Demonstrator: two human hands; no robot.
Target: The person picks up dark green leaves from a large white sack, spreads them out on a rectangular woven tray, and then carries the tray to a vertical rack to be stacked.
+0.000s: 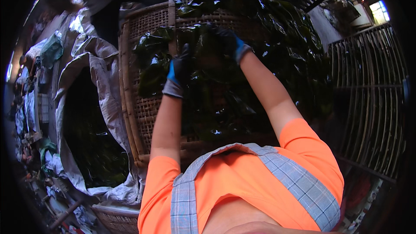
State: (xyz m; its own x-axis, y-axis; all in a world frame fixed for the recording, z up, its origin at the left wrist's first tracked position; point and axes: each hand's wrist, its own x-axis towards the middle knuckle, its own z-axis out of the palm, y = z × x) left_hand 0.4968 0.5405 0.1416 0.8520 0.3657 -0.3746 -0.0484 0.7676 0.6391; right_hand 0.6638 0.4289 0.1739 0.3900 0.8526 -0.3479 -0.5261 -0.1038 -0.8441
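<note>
1. Here's the left hand (pixel 178 68), in a snug knit glove, dark over the fingers, blue on the back, grey at the ribbed cuff, its fingertips pointing away from the body among the wet leaves (pixel 149 78).
2. And the right hand (pixel 229 41), gloved to match, is stretched out farther, low against the same dark mass; its fingers melt into the shadow, so I can't tell whether either hand is spread, narrowed or gripping a leaf.
3. The leaves, deep green and slick, lie in broad, floppy, overlapping folds on the woven tray (pixel 124 73), under and around both hands, with a big glossy heap spreading off to the right; they could be some sort of seaweed, but the light is too poor to be sure.
4. Look at that tray: an open lattice of thin strips, edged with smooth, pole-like rails, and a flat bar running in from the far edge.
5. Just left of it, a crumpled pale sack (pixel 104 78) gapes in a long oval, with more dark green stuff (pixel 93 147) inside.
6. Over on the right stands a rack (pixel 368 95) of thin, round, closely spaced rods.
7. Nearest us, a smooth orange shirt (pixel 238 173) under checked grey straps (pixel 184 199).
</note>
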